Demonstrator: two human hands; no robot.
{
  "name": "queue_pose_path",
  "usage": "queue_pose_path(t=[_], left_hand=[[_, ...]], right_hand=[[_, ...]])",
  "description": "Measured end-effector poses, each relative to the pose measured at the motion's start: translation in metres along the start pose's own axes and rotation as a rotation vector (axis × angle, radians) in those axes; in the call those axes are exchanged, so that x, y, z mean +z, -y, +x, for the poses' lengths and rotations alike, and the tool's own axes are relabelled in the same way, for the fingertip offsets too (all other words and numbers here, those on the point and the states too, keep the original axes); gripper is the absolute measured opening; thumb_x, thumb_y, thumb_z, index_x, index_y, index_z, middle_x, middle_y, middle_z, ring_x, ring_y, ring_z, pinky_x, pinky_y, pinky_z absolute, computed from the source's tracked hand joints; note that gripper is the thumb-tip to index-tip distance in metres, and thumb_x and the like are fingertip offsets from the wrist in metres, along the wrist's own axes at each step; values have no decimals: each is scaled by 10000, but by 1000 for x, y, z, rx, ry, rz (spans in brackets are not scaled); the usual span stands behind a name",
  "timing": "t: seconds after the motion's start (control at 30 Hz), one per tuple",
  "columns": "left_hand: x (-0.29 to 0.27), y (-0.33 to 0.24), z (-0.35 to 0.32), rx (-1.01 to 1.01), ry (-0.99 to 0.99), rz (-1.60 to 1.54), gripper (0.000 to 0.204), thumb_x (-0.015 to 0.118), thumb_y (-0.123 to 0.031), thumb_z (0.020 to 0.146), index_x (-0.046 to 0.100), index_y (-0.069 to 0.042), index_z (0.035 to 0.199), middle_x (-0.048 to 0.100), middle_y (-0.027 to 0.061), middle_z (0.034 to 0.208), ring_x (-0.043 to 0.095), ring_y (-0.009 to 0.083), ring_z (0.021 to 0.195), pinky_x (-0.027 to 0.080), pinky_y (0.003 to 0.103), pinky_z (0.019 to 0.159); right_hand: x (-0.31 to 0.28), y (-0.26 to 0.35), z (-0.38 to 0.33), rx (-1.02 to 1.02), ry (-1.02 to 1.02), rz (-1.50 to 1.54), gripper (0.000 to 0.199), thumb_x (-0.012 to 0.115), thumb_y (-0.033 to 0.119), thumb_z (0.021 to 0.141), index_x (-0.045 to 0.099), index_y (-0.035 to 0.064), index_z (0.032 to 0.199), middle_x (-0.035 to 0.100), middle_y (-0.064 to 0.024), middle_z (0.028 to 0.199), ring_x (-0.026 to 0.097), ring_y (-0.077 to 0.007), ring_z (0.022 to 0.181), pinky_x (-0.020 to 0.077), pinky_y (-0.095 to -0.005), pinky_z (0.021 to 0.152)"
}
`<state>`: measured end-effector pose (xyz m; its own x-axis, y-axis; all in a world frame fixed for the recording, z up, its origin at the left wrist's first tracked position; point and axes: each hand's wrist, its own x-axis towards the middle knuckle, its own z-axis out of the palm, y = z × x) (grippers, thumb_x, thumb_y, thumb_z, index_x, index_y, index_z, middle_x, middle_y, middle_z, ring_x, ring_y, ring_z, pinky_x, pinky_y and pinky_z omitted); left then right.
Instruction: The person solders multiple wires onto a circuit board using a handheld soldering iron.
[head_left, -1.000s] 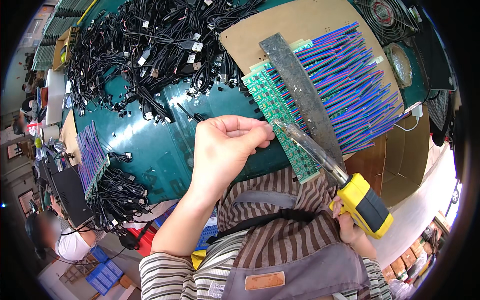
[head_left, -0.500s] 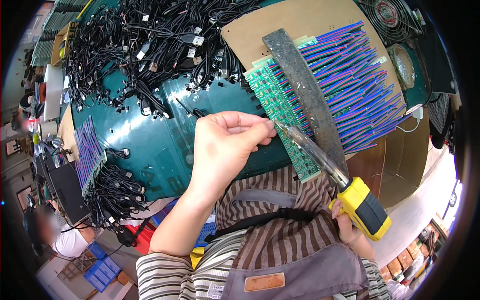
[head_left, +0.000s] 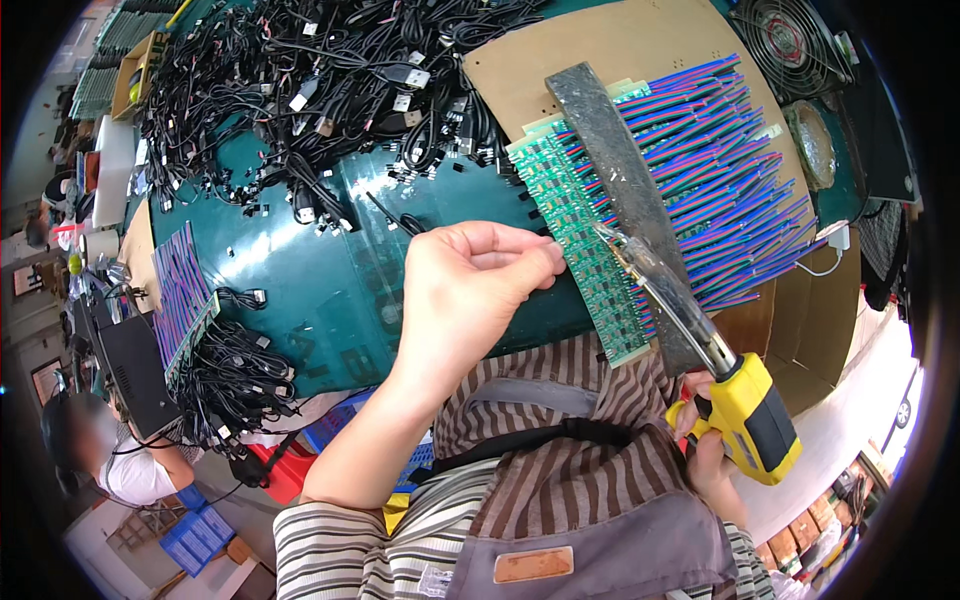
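My right hand (head_left: 703,440) grips a yellow and black soldering gun (head_left: 763,418) by its trigger handle. Its long barrel slants up and left, the tip over a row of green circuit boards (head_left: 580,240). At the boards' left edge my left hand (head_left: 465,290) is closed in a pinch, thumb against forefinger; what it holds is too small or hidden to make out. A gap separates these fingertips from the iron's tip. Bundles of blue, red and black wires (head_left: 720,190) run right from the boards. Across boards and wires lies a dark metal bar (head_left: 630,165).
Tangled black USB cables (head_left: 330,90) cover the far left of the green table mat (head_left: 330,270). A finished-looking board with wires and cables (head_left: 190,310) sits at the left edge. Brown cardboard (head_left: 530,50) lies beneath the boards. A fan (head_left: 790,45) stands far right; another person (head_left: 130,460) sits lower left.
The soldering gun's tip has drawn away from my left fingertips, rightward over the boards. My left hand stays pinched by the board edge. The whole view has shifted slightly.
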<state>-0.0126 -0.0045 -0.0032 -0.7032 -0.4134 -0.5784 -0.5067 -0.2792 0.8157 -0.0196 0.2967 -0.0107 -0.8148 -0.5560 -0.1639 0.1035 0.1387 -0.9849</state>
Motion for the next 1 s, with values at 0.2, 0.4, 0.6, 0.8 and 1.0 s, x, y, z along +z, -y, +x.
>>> queue_pose_path(t=[0.2, 0.4, 0.6, 0.8, 1.0], left_hand=[[-15, -8, -7, 41, -28, 193, 169, 743, -76, 832, 712, 44, 947, 727, 88, 831, 672, 93, 716, 506, 204, 623], [-32, -8, 23, 563, -483, 786, 131, 733, -97, 786, 731, -23, 893, 689, 116, 786, 629, 231, 720, 496, 338, 685], [-35, 3, 39, 631, -474, 869, 108, 713, -76, 789, 727, -29, 885, 632, 129, 782, 573, 305, 761, 460, 398, 719], [-34, 4, 39, 725, -495, 948, 94, 706, -72, 791, 728, -34, 874, 622, 118, 759, 573, 302, 750, 457, 394, 708], [-39, 3, 44, 807, -452, 962, 97, 729, -76, 763, 733, -46, 855, 630, 97, 754, 577, 287, 748, 457, 390, 712]], right_hand=[[-3, -3, -2, 35, 28, -57, 630, 598, 528, 916, 471, 7, 1247, 540, -129, 1156, 511, -115, 701, 455, -283, 609], [2, -13, -10, 40, -115, 4, 642, 575, 550, 921, 473, 4, 1243, 540, -120, 1170, 512, -119, 699, 452, -283, 608], [-18, -18, -16, 37, 45, -373, 642, 559, 573, 919, 496, -15, 1167, 558, -103, 1061, 516, -126, 683, 448, -278, 616], [-8, -5, -4, 42, -59, -426, 196, 622, 173, 770, 702, 51, 901, 641, -88, 801, 613, -269, 678, 492, -348, 607], [-18, -18, -15, 55, 106, -417, 580, 537, 552, 939, 511, -14, 1060, 535, -65, 841, 518, -130, 671, 441, -270, 636]])
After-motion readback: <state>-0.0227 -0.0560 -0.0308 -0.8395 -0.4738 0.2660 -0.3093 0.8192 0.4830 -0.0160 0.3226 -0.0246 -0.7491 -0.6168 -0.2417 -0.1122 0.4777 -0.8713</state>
